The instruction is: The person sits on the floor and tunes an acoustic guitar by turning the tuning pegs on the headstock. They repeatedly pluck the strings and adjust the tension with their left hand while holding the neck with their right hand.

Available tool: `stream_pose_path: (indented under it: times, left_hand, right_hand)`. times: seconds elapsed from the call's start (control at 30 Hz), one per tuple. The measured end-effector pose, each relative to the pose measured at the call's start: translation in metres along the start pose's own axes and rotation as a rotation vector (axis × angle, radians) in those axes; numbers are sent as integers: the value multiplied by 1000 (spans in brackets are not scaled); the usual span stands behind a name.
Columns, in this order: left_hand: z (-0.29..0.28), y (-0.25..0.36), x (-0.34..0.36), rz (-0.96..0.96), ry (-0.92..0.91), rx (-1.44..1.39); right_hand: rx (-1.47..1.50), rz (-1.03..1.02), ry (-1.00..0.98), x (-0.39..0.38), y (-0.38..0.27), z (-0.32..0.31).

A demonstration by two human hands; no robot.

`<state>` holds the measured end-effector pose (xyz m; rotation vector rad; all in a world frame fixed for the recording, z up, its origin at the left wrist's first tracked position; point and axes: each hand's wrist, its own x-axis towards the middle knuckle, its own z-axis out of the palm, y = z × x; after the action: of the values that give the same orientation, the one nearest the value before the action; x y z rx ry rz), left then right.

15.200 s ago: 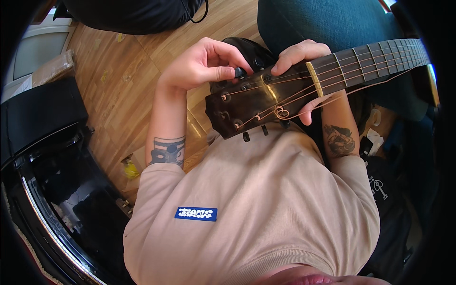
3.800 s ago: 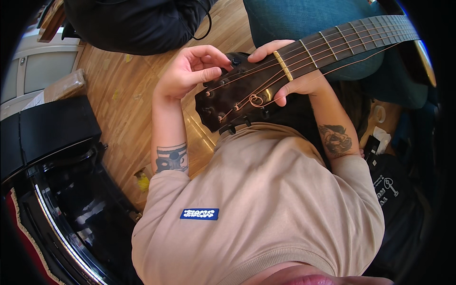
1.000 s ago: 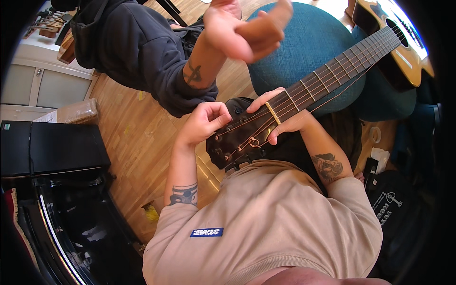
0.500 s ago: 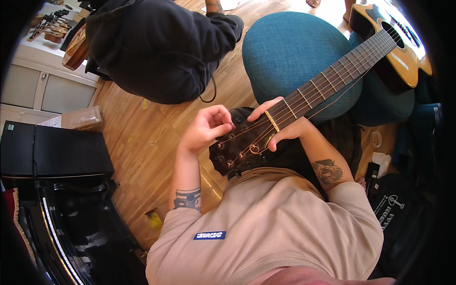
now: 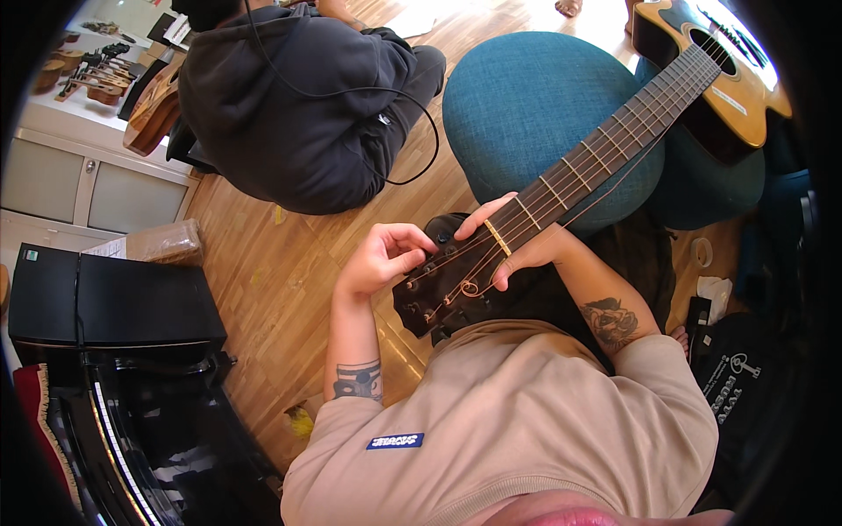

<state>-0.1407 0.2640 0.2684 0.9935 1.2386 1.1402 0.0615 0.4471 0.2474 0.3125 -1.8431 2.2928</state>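
An acoustic guitar (image 5: 741, 105) lies slantwise, its body at the far right and its dark headstock (image 5: 438, 294) near my lap. My left hand (image 5: 379, 259) is at the headstock's left edge, beside the tuning pegs, with thumb and fingers closed in a pinch. What sits between those fingertips is too small to make out. My right hand (image 5: 535, 250) grips the neck (image 5: 561, 180) around the nut, thumb on the near side and a finger on the far side. Copper-coloured strings run to the pegs. One loose string (image 5: 469, 287) curls near the nut, and another stretch hangs off the neck's near side.
Blue cushioned stools (image 5: 535, 105) stand under the guitar. A person in a dark hoodie (image 5: 289, 114) sits ahead on the left, a black cable behind them. A black piano (image 5: 167, 421) is at lower left, a wrapped box (image 5: 149, 241) behind it. A black bag (image 5: 745, 386) lies at right.
The whole view has shifted slightly, bringing more of the hooded person into sight. My left hand stays pinched at the headstock's edge, and my right hand keeps its grip on the neck.
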Motion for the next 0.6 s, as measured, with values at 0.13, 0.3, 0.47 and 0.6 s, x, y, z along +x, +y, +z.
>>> stream_pose_path:
  times: [0.13, 0.3, 0.47, 0.6]
  left_hand:
    - [-5, -9, 9, -43, 20, 169]
    - [13, 6, 6, -157, 74, 2]
    - [-2, 11, -8, -4, 58, 38]
    - [-4, 14, -2, -65, 1, 126]
  right_hand:
    - [-16, -25, -13, 2, 1, 0]
    - [-10, -16, 19, -2, 2, 1]
    - [-11, -5, 27, 0, -1, 4]
    - [-74, -66, -58, 2, -5, -3]
